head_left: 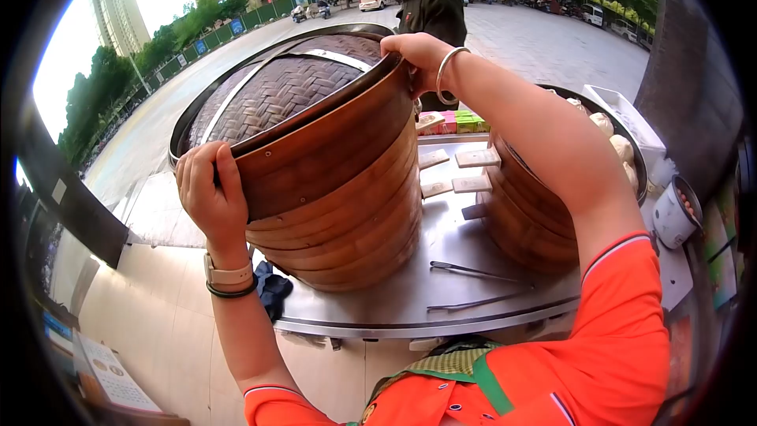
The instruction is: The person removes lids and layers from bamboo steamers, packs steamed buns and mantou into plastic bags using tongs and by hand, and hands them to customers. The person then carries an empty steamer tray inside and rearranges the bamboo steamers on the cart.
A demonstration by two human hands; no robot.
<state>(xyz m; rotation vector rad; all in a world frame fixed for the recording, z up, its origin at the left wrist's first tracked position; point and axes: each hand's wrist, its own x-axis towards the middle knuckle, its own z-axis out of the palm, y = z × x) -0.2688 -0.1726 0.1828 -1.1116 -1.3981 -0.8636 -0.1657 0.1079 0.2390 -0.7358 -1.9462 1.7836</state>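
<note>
A tall stack of round bamboo steamers [339, 197] stands in front of me, topped by a woven lid [292, 95] with pale metal straps. My left hand [213, 193] wraps its fingers over the near left of the top rim. On the far right of that rim, my right hand [422, 59] is closed, thumb hidden. Whether the hands grip only the lid or also the tier under it, I cannot tell. A second bamboo steamer [528, 213] is to the right, with white buns [623, 148] in its top, partly behind my right forearm.
Two pairs of dark tongs [473, 270] lie on the metal table [378, 304]. Between the stacks are pale wooden tags [477, 158]. A dark cloth [272, 288] sits at the left edge, a white pot [676, 213] at right. A person in dark clothes [432, 8] stands beyond the table.
</note>
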